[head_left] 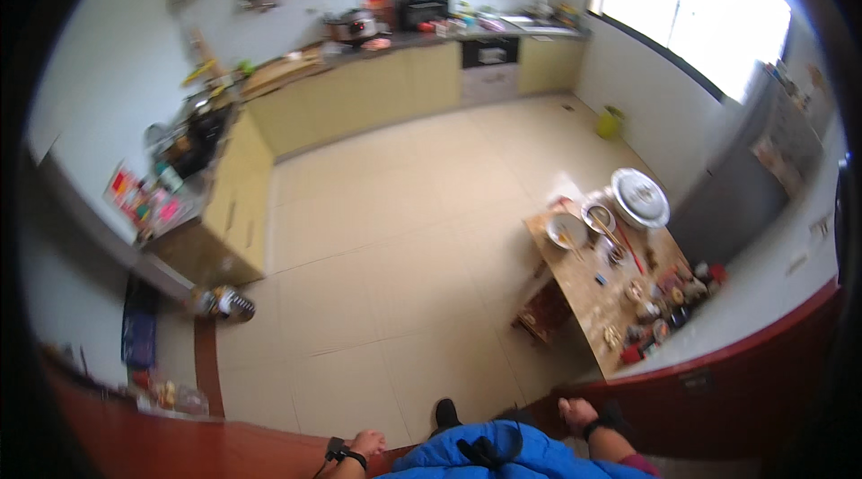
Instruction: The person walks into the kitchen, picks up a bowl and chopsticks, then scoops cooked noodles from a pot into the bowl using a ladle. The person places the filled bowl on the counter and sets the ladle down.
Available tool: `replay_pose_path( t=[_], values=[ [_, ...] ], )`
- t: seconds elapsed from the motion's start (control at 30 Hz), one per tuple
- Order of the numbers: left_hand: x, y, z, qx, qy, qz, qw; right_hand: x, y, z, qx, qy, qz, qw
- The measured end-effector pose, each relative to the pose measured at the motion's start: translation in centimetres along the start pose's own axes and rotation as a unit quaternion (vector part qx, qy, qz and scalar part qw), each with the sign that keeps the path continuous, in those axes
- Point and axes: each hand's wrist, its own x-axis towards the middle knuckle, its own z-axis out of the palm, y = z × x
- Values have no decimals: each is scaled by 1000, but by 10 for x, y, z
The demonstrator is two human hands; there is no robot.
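My left hand (366, 442) is at the lower edge, left of my blue padded jacket (471, 452), in front of red wood. Its fingers are curled closed, and I cannot see whether they hold anything. My right hand (576, 413) is also curled, contents hidden, right of the jacket and just below a wooden table (561, 272). Both wrists wear dark bands. My dark shoe (445, 412) shows on the tiled floor (377, 237). On the table are bowls (566, 229), a lidded white pot (639, 196), chopsticks and several jars (678, 316).
An L-shaped counter (359, 93) with yellow cabinets carries cookware and clutter along the back and left. A green bin (609, 120) stands under the window. A grey fridge (736, 192) is at right. A stool (539, 317) is under the table. Red wooden panels (718, 389) edge the near doorway.
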Motion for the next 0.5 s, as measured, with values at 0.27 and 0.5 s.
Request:
replay_pose_path(
  t=[0.27, 0.5],
  values=[
    [39, 215, -18, 47, 98, 0, 994, 121, -78, -65, 65, -24, 39, 997],
    [49, 350, -8, 370, -47, 88, 924, 240, -90, -123, 97, -15, 87, 991]
  ],
)
